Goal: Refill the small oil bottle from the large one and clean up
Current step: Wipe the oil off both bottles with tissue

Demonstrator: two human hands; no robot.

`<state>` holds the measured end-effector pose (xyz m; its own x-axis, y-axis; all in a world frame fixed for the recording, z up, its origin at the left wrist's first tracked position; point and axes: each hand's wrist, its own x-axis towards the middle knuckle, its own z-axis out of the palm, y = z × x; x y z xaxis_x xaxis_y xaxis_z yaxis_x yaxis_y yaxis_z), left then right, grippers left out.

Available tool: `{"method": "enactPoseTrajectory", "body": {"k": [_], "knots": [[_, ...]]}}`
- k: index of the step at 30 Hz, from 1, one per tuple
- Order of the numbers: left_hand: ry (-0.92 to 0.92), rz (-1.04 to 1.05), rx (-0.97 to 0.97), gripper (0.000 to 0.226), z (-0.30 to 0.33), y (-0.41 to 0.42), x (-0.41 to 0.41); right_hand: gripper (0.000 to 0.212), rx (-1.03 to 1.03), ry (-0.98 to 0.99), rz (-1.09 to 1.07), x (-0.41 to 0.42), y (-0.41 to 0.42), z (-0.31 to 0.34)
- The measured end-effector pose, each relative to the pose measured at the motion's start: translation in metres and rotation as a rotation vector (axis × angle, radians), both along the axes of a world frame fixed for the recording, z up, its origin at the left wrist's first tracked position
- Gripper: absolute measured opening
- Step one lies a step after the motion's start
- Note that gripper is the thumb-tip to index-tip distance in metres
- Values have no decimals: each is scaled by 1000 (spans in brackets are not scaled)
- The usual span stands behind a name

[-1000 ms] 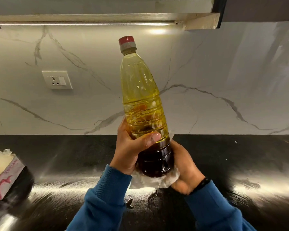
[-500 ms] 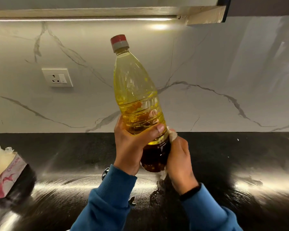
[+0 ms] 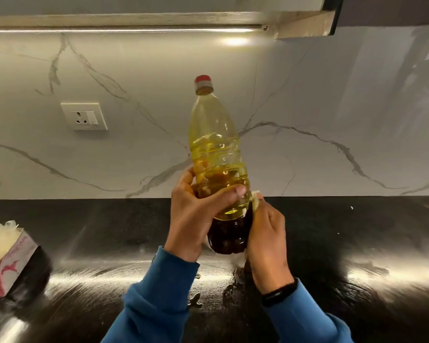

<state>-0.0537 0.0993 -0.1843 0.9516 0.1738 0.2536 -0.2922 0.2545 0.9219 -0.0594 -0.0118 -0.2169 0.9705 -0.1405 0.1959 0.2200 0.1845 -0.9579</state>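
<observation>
A large clear bottle of yellow oil (image 3: 214, 149) with a red cap is held up in the air, nearly upright, above the black counter (image 3: 357, 231). My left hand (image 3: 196, 214) grips its lower middle. My right hand (image 3: 266, 233) presses a white tissue (image 3: 255, 198) against the bottle's lower right side; only the tissue's edges show above and below the hand. No small oil bottle is in view.
A pink and white tissue box (image 3: 5, 256) sits at the counter's left edge. A wall socket (image 3: 84, 116) is on the marble backsplash. An overhead cabinet with a light strip (image 3: 134, 29) runs above. Small smears mark the counter below the hands.
The right hand with the tissue has slid from under the bottle's base up along its right side. The bottle has stayed raised in the left hand.
</observation>
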Motion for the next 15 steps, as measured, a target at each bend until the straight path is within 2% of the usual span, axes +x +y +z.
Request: {"method": "enactPoseTrajectory", "body": {"k": [3,7,9,12,15], "knots": [[-32,127,34,59,-3,-12,-2,43,-263,-287,-177,-2,6,-14],[-99,116,7,62,-6,-9,-3,37,-326,-443,-198,-8,7,-19],[-105,42,-33,68,-6,-5,-3,41,-262,-362,-103,-4,2,-11],[-105,-82,-144,69,-8,-2,-3,56,-130,-104,170,5,-8,4],[-108,-155,-187,66,-8,2,-3,52,-41,126,374,9,-17,8]]}}
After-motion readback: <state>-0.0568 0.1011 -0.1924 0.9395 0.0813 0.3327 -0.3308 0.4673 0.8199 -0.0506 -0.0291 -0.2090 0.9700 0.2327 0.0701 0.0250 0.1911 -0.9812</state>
